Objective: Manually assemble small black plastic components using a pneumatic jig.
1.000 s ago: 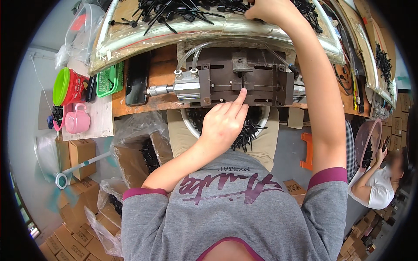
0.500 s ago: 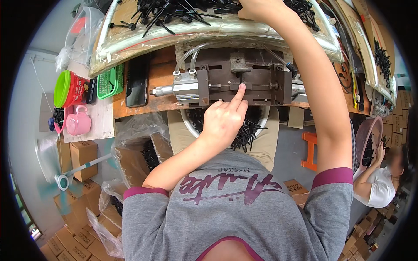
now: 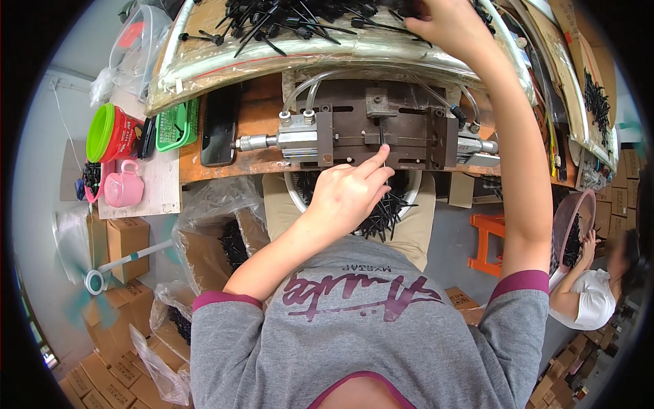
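Note:
My left hand (image 3: pixel 346 195) reaches over the front of a dark metal fixture (image 3: pixel 354 117). Its index finger is stretched out and touches the small block at the fixture's middle, where a thin black stem (image 3: pixel 381 129) lies; the other fingers are half curled. Above the raised tray, my right hand (image 3: pixel 453 28) is at a pile of black plastic pins (image 3: pixel 272 20) with thin stems and thick heads. Its fingers are bent together at the pins; what they pinch is hidden. More black pins (image 3: pixel 383 217) lie in a white-rimmed bowl (image 3: pixel 294 194) on my lap.
Air cylinders (image 3: pixel 298 141) with clear hoses flank the fixture. The plastic-wrapped tray edge (image 3: pixel 225 82) overhangs the bench. Left are a phone (image 3: pixel 219 133), a green basket (image 3: pixel 177 127), a red tub (image 3: pixel 121 138) and a pink cup (image 3: pixel 124 187). An orange stool (image 3: pixel 485 238) and a co-worker (image 3: pixel 589 293) are at right.
My right hand has moved a little right and down at the pile, its fingertips now showing more. My left index finger has slid slightly toward me from the fixture's middle. The view shifted slightly.

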`<state>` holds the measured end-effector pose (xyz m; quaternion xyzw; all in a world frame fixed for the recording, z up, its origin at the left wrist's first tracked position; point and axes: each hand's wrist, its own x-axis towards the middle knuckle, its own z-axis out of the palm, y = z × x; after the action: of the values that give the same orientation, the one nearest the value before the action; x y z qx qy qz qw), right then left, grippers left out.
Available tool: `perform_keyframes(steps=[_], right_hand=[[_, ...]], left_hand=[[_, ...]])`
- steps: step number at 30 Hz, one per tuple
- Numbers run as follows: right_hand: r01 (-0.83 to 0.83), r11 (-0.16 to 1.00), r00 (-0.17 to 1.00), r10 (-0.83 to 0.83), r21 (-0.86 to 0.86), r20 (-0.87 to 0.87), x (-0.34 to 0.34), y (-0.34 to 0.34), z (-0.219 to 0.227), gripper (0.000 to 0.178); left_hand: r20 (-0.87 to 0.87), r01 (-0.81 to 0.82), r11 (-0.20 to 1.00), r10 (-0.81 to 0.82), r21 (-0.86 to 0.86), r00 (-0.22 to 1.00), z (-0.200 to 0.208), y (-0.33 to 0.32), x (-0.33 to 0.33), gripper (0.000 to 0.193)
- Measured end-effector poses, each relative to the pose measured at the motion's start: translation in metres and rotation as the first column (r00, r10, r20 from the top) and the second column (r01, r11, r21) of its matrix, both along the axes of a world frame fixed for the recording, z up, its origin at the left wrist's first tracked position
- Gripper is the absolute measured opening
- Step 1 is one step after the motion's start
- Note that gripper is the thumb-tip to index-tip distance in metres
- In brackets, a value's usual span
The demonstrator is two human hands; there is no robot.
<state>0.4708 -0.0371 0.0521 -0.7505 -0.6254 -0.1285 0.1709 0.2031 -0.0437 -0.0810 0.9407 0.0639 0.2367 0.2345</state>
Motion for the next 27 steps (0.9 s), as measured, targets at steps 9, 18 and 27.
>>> perform_keyframes(steps=[9,18,27], right_hand=[[0.225,0.895,0.540,0.216,0.386,-0.814,0.018,-0.042,0.002,0.025],[0.055,0.893,-0.059,0.449,0.446,-0.892,0.013,-0.083,-0.041,0.032],[0.188,0.906,-0.024,0.391,0.380,-0.920,-0.020,-0.117,-0.061,0.030]], left_hand=[[0.322,0.029,0.934,0.093,-0.355,0.942,0.059,0.037,0.021,0.038],[0.385,0.263,0.603,0.079,-0.753,0.920,0.077,0.074,0.065,0.040],[0.129,0.088,0.869,-0.028,-0.486,0.991,0.049,0.027,-0.013,0.029]])
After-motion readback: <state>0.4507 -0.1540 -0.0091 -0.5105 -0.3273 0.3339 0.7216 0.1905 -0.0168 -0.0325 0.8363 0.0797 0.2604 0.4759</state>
